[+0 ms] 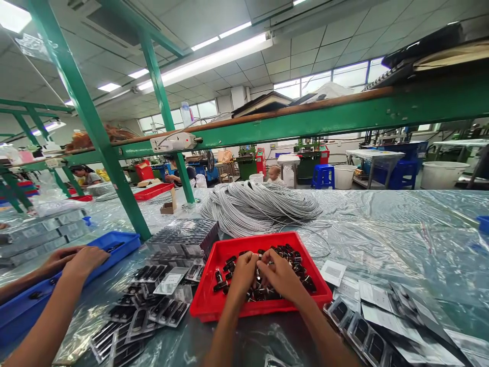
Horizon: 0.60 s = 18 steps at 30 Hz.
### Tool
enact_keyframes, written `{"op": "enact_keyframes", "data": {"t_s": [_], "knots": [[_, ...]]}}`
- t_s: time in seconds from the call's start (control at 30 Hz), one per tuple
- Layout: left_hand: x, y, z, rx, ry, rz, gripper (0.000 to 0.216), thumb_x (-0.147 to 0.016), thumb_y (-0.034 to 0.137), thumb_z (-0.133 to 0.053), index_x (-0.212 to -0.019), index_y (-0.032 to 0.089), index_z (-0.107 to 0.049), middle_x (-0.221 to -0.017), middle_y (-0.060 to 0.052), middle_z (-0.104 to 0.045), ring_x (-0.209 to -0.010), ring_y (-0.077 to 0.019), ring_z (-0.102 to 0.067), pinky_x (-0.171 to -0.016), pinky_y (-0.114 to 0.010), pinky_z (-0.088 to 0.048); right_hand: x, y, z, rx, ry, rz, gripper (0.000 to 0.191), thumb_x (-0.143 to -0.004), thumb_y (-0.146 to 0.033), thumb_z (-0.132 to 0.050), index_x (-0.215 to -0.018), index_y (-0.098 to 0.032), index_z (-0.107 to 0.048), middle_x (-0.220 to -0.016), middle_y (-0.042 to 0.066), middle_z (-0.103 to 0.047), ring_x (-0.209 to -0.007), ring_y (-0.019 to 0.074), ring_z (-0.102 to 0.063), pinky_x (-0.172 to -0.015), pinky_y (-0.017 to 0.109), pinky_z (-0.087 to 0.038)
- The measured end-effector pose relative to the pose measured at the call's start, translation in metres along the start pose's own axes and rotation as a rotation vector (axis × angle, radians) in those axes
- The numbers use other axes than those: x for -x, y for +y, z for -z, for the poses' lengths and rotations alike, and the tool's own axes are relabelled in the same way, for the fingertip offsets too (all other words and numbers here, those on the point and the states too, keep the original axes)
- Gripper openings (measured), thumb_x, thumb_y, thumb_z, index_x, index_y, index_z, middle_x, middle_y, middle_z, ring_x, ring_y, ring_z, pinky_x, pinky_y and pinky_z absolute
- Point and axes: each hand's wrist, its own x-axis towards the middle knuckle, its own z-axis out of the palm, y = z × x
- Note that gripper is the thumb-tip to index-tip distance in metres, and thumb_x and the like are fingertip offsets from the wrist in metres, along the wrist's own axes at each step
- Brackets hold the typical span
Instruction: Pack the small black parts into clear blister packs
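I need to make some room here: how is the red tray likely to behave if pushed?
The red tray should probably stay stiff, judging by its straight walls. The small dark parts lie jumbled inside, so they might shift or rattle. Being wide and low, it seems unlikely to tip.

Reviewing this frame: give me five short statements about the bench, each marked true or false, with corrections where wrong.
1. The person's left hand and right hand are both over the red tray. True.
2. The grey cable coil lies inside the red tray. False: the grey cable coil lies behind it.
3. A co-worker's hand is at the blue tray. True.
4. Blister packs lie only right of the red tray. False: blister packs lie on both sides.
5. A white power strip is at the green beam. True.
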Motion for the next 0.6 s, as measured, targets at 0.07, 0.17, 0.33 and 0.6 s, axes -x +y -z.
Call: {"op": "enact_keyframes", "data": {"t_s": [0.07, 0.17, 0.33, 0.6], "knots": [[0.004, 0.004, 0.001, -0.002, -0.087, -0.007, 0.040, -0.076, 0.058, -0.058, -0.064, 0.021, -0.047, -0.047, 0.009, -0.042, -0.035, -0.0086, -0.040, -0.033, -0.020, -0.030, 0.001, 0.000, 0.002, -0.024, -0.024, -0.033, 0.029, -0.086, -0.050, -0.058, -0.084, -0.025, -0.045, -0.057, -0.008, -0.057, -0.047, 0.0147, -0.061, -0.047, 0.025, -0.051], [0.008, 0.009, 0.001, -0.007, -0.189, -0.008, 0.043, -0.076, 0.062, -0.059, -0.067, 0.020, -0.051, -0.054, 0.007, -0.046, -0.042, -0.0101, -0.047, -0.037, -0.021, -0.038, 0.001, 0.002, 0.010, -0.092, -0.100, -0.081, 0.031, -0.084, -0.052, -0.060, -0.084, -0.024, -0.047, -0.061, -0.007, -0.061, -0.050, 0.0163, -0.064, -0.048, 0.028, -0.054], [0.005, 0.006, -0.005, -0.075, -0.135, -0.021, 0.042, -0.079, 0.059, -0.057, -0.065, 0.021, -0.049, -0.048, 0.009, -0.039, -0.037, -0.0091, -0.039, -0.036, -0.021, -0.034, 0.000, 0.003, 0.015, 0.073, -0.046, -0.049, 0.021, -0.089, -0.043, -0.054, -0.085, -0.022, -0.054, -0.065, -0.002, -0.065, -0.054, 0.0186, -0.068, -0.050, 0.027, -0.052], [-0.004, -0.011, -0.008, -0.149, 0.058, -0.007, 0.038, -0.080, 0.051, -0.051, -0.057, 0.022, -0.045, -0.039, 0.009, -0.039, -0.032, -0.0093, -0.035, -0.035, -0.022, -0.027, -0.003, 0.002, 0.000, 0.420, 0.154, 0.064, 0.029, -0.083, -0.021, -0.056, -0.111, -0.016, -0.062, -0.076, 0.003, -0.068, -0.068, 0.0190, -0.067, -0.065, 0.029, -0.050]]}}
